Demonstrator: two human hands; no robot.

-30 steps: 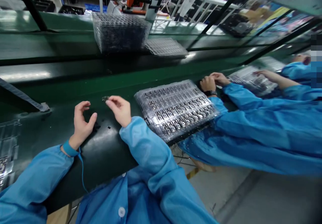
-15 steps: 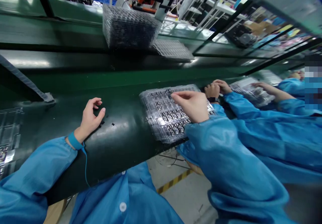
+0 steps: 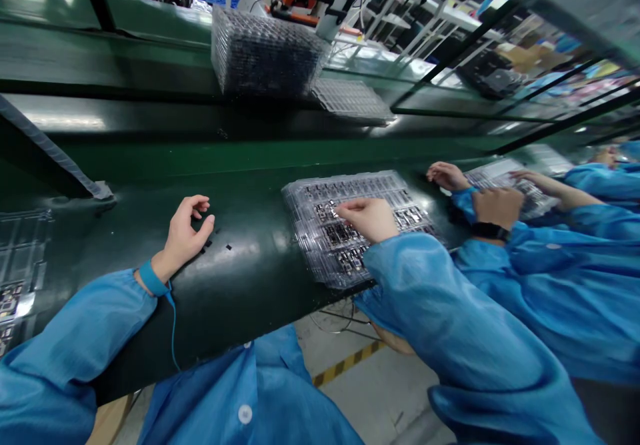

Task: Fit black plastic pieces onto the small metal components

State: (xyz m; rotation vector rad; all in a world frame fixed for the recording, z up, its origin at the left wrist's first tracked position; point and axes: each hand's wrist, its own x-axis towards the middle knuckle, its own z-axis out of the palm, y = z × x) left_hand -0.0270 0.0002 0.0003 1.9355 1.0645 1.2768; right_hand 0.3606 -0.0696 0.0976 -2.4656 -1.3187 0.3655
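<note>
My left hand [image 3: 186,233], with a blue wrist strap [image 3: 151,278] and cord, hovers over the dark green bench, fingers curved and apart, holding nothing. Small black pieces [image 3: 229,247] lie on the bench beside it. My right hand [image 3: 371,219] reaches over a stack of clear plastic trays [image 3: 301,221] whose top pockets hold rows of small metallic electronic parts [image 3: 353,258]. Its thumb and forefinger are pinched together at the tray's second row. Whatever is between the fingertips is too small to make out.
Another clear tray [image 3: 30,248] with parts lies at the left edge. On the shelf ahead stand a tall stack of clear trays [image 3: 265,55] and a flat tray [image 3: 353,100]. A taped post [image 3: 55,151] rises at left. A co-worker's hands [image 3: 447,176] are close on my right.
My right hand has moved down and slightly left, its pinched fingertips now at the tray's second row. My left hand keeps its pose. The co-worker's banded wrist has moved right, away from the tray.
</note>
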